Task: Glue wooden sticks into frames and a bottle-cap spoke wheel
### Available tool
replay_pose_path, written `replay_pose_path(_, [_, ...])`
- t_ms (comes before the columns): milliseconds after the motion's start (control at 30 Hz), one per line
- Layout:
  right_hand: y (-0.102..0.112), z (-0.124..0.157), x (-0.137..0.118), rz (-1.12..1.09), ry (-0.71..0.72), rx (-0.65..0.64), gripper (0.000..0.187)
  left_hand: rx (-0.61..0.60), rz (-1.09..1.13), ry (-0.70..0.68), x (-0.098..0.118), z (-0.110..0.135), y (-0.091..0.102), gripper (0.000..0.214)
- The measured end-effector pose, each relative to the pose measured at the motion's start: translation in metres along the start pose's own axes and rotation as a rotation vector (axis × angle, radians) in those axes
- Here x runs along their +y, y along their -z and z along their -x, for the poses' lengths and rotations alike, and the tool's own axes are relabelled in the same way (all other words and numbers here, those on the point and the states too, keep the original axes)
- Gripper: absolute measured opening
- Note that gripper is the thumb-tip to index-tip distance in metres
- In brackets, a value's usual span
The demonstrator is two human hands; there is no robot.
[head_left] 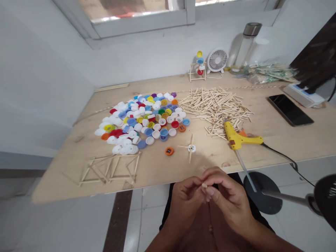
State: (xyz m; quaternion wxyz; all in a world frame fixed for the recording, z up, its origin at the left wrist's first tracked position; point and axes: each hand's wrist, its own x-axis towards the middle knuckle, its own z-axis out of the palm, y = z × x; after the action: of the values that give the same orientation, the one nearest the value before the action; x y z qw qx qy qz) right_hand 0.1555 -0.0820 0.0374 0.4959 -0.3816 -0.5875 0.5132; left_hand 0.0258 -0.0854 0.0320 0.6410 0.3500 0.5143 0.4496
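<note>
Both hands meet just in front of the table's near edge. My left hand and my right hand are closed, with fingertips pinched around a small pale piece; its kind is mostly hidden by the fingers. On the table beyond them lies a white bottle cap with several wooden sticks radiating from it. An orange bottle cap sits to its left. To the right rests a yellow glue gun, a glue stick jutting from it past the table edge.
Many coloured bottle caps spread over the table's left-centre, beside a pile of wooden sticks. Two stick frames lie front left. Farther back stand a stick-and-cap model, a small fan and a bottle. A phone lies right.
</note>
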Motion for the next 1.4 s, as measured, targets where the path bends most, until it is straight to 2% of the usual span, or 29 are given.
replay_pose_path(67, [0.003, 0.001, -0.007, 0.072, 0.129, -0.146, 0.013, 0.013, 0.029, 0.068, 0.0, 0.0, 0.002, 0.022])
replay_pose_path(133, [0.006, -0.001, -0.011, 0.101, 0.189, -0.229, 0.016, -0.047, -0.023, 0.093, -0.003, 0.004, 0.006, 0.026])
replay_pose_path(200, [0.01, -0.004, -0.009, 0.144, 0.12, -0.139, 0.014, -0.155, -0.16, 0.093, -0.006, 0.009, 0.012, 0.033])
replay_pose_path(267, [0.015, -0.011, -0.001, 0.253, -0.01, 0.008, 0.009, -0.179, -0.343, 0.064, -0.01, 0.015, 0.019, 0.036])
replay_pose_path(333, [0.02, -0.018, 0.009, 0.405, -0.094, 0.072, 0.009, -0.09, -0.498, -0.029, -0.012, 0.019, 0.027, 0.024])
replay_pose_path(400, [0.025, -0.026, 0.019, 0.54, -0.078, 0.064, 0.012, 0.016, -0.604, -0.172, -0.012, 0.017, 0.034, 0.009])
replay_pose_path(600, [0.025, -0.044, 0.04, 0.87, 0.137, 0.008, 0.016, 0.263, -0.905, -0.595, -0.005, -0.014, 0.049, 0.012])
replay_pose_path(733, [0.018, -0.054, 0.048, 0.978, 0.167, -0.012, 0.016, 0.326, -1.107, -0.745, -0.008, -0.036, 0.047, 0.01])
replay_pose_path(867, [0.015, -0.061, 0.053, 1.039, 0.158, -0.02, 0.015, 0.303, -1.191, -0.748, -0.017, -0.045, 0.039, 0.016])
replay_pose_path(1067, [0.014, -0.067, 0.058, 1.087, 0.198, -0.034, 0.017, 0.328, -1.182, -0.744, -0.026, -0.047, 0.032, 0.025])
replay_pose_path(1400, [0.016, -0.07, 0.059, 1.144, 0.193, -0.077, 0.023, 0.316, -1.097, -0.723, -0.022, -0.045, 0.033, 0.024])
